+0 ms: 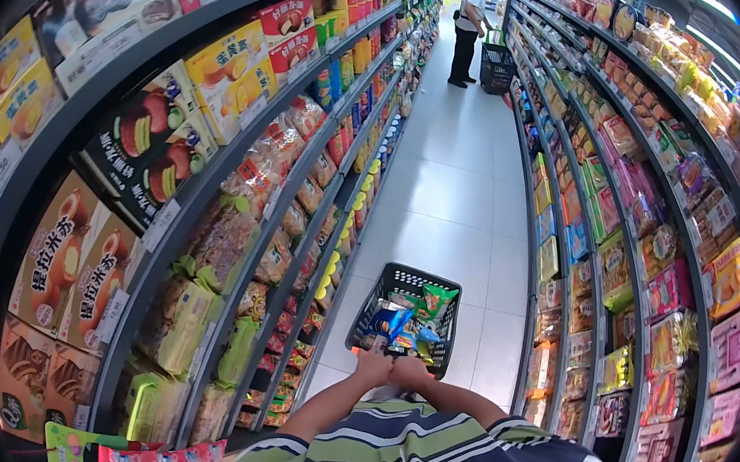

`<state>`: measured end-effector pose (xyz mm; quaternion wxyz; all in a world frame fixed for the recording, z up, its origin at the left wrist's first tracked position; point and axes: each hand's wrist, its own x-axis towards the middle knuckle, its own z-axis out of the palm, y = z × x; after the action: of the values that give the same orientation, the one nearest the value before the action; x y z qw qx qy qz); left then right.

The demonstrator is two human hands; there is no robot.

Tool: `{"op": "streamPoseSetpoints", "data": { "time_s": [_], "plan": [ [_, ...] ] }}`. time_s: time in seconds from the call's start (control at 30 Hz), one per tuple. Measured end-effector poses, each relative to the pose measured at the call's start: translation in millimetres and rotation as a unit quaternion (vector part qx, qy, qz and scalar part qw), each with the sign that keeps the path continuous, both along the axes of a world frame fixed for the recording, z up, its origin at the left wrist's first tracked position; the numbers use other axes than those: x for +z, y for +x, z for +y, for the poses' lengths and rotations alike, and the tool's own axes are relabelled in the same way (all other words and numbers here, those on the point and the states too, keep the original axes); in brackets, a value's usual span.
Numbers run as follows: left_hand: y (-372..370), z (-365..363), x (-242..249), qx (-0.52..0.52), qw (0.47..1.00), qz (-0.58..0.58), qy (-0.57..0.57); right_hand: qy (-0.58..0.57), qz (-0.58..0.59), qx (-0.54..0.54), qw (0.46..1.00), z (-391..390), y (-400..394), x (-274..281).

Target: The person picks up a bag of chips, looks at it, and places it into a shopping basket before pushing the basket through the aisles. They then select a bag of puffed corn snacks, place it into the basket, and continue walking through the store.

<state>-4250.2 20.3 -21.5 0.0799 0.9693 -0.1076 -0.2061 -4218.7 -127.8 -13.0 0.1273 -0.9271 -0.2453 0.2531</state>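
Observation:
A black shopping basket cart (443, 336) stands on the aisle floor just ahead of me, holding several colourful snack packets. My left hand (372, 368) and my right hand (411, 372) sit side by side at the basket's near edge, both closed around its handle. My striped shirt fills the bottom of the head view, and the handle itself is hidden under my fingers.
Shelves of boxed cakes and bagged snacks (206, 212) run along my left; shelves of packets (640, 230) line the right. The pale tiled aisle (453, 159) stretches ahead. At its far end a person (471, 31) stands by another black basket (495, 66).

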Motion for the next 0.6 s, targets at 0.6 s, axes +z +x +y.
{"op": "streamPoseSetpoints", "data": {
  "time_s": [0.6],
  "plan": [
    [117, -31, 14, 0.024, 0.996, -0.001, 0.086, 0.062, 0.039, 0.029, 0.997, -18, 111, -7]
  ]
}}
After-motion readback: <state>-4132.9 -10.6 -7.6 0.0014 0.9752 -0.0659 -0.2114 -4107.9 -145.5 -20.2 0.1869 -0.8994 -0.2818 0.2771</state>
